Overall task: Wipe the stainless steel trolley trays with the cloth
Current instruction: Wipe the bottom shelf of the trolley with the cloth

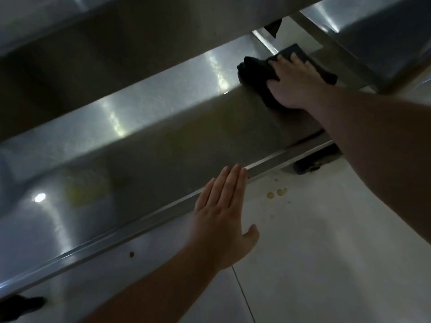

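Note:
The lower stainless steel tray (144, 127) of the trolley runs slantwise across the view, its rim shining. A dark cloth (254, 71) lies over the tray's rim at the upper right. My right hand (296, 82) presses flat on that cloth, fingers spread over it. My left hand (224, 213) has straight fingers held together, and its fingertips lie over the tray's lower outer edge (163, 210). Whether they touch the edge I cannot tell.
The upper tray (116, 26) hangs over the lower one, leaving a low gap. An upright trolley post (331, 45) stands at the upper right. A dark caster (305, 166) sits under the right end. The pale tiled floor (326, 252) has small yellow spots (277, 193).

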A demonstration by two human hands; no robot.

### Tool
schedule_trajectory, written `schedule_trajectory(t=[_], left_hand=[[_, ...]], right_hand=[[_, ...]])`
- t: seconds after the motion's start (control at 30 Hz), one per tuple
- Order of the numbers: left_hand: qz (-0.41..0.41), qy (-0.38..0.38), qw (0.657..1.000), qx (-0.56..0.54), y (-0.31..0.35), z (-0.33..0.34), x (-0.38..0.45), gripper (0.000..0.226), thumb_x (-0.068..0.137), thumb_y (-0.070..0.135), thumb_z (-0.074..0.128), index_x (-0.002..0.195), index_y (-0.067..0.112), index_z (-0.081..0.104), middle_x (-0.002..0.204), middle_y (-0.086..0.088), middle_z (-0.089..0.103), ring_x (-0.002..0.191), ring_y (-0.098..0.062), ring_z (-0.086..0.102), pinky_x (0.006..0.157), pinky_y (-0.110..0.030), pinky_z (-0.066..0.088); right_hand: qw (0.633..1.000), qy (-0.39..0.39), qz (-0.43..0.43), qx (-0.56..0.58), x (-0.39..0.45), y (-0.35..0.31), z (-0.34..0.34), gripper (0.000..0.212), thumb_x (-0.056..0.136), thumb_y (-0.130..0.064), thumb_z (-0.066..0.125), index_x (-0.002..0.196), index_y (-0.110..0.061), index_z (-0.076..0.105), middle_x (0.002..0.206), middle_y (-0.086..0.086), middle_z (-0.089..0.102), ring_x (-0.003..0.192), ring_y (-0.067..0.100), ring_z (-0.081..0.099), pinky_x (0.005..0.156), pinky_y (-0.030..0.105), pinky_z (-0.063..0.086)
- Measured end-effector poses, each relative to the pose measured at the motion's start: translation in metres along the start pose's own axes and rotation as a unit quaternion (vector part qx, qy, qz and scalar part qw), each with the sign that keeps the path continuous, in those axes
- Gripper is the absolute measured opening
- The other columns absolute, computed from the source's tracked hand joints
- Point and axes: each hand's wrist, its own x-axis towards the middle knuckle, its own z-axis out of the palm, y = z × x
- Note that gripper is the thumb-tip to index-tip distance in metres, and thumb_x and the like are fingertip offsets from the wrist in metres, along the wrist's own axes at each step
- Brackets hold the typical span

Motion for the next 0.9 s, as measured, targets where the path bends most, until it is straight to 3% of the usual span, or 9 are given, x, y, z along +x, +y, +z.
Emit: schedule_trajectory(t=[0.1,0.23,0.3,0.37,0.43,0.53,0.7,0.8,0.9], left_hand=[[0.0,0.0,1.0,0.006,0.001,0.001,0.001,0.117,0.083,0.065,0.058,0.169,0.014,-0.003,0.178,-0.002,0.001,0.163,-0.017,-0.004,0.128,-0.04,0.003],[-0.003,-0.007,1.0,0.014,-0.001,0.0,0.0,0.115,0.085,0.065,0.056,0.169,0.014,-0.003,0.178,-0.003,-0.001,0.163,-0.017,-0.005,0.128,-0.04,0.002],[0.0,-0.01,1.0,0.024,-0.001,0.001,0.001,0.113,0.087,0.067,0.053,0.169,0.013,-0.003,0.178,-0.004,-0.002,0.163,-0.017,-0.006,0.127,-0.04,0.0],[-0.003,-0.012,1.0,0.028,-0.001,-0.001,0.0,0.113,0.086,0.067,0.052,0.169,0.013,-0.002,0.177,-0.004,-0.001,0.163,-0.018,-0.005,0.127,-0.04,0.0],[-0.003,-0.016,1.0,0.021,-0.001,-0.002,-0.001,0.115,0.084,0.066,0.055,0.169,0.013,0.0,0.178,-0.004,0.001,0.163,-0.018,-0.002,0.128,-0.04,0.003],[-0.001,-0.008,1.0,0.008,-0.002,0.0,-0.001,0.118,0.081,0.065,0.059,0.169,0.014,0.001,0.178,-0.002,0.003,0.163,-0.018,0.0,0.128,-0.041,0.005],[-0.006,-0.009,1.0,-0.001,-0.002,-0.001,0.0,0.119,0.079,0.064,0.06,0.169,0.015,0.0,0.178,-0.001,0.003,0.163,-0.017,0.0,0.128,-0.04,0.005],[0.0,-0.009,1.0,-0.005,-0.002,-0.001,-0.001,0.118,0.08,0.063,0.06,0.169,0.015,-0.001,0.178,-0.001,0.002,0.163,-0.017,-0.001,0.128,-0.041,0.005],[-0.004,-0.014,1.0,0.005,0.0,-0.001,-0.001,0.118,0.082,0.064,0.058,0.169,0.015,-0.003,0.178,-0.002,0.001,0.163,-0.017,-0.002,0.127,-0.041,0.004]], right_hand=[[1.0,-0.001,0.003,0.018,0.004,-0.03,0.002,0.068,0.1,-0.048,0.03,0.163,-0.026,0.023,0.172,0.002,0.017,0.159,0.03,0.01,0.127,0.053,0.006],[0.983,-0.056,-0.169,0.048,-0.057,-0.095,0.034,0.062,0.105,-0.054,0.028,0.162,-0.029,0.028,0.172,-0.005,0.018,0.159,0.02,0.011,0.126,0.046,0.006],[0.963,-0.073,-0.253,0.048,-0.092,-0.102,0.046,0.061,0.103,-0.061,0.022,0.16,-0.039,0.026,0.171,-0.015,0.018,0.158,0.011,0.007,0.127,0.041,0.001],[0.957,-0.062,-0.281,0.021,-0.098,-0.089,0.046,0.058,0.103,-0.063,0.024,0.158,-0.043,0.028,0.169,-0.017,0.021,0.158,0.009,0.009,0.127,0.04,0.0],[0.97,-0.03,-0.242,-0.01,-0.076,-0.064,0.037,0.059,0.105,-0.062,0.029,0.159,-0.039,0.029,0.17,-0.013,0.022,0.158,0.014,0.013,0.127,0.043,0.005],[0.993,0.029,-0.109,-0.039,-0.027,-0.017,0.013,0.064,0.105,-0.06,0.03,0.161,-0.03,0.029,0.171,0.0,0.021,0.158,0.025,0.015,0.126,0.051,0.011],[0.998,0.028,0.049,0.001,0.016,-0.005,-0.001,0.07,0.104,-0.059,0.021,0.165,-0.025,0.017,0.174,0.005,0.007,0.159,0.033,0.003,0.125,0.055,0.011],[0.999,0.034,0.023,-0.008,-0.003,-0.031,0.009,0.07,0.106,-0.053,0.026,0.165,-0.017,0.016,0.173,0.009,0.009,0.159,0.035,0.006,0.127,0.051,0.01],[0.994,-0.014,-0.111,0.002,-0.046,-0.046,0.022,0.069,0.107,-0.053,0.034,0.165,-0.019,0.02,0.173,0.007,0.013,0.159,0.03,0.01,0.128,0.044,0.011]])
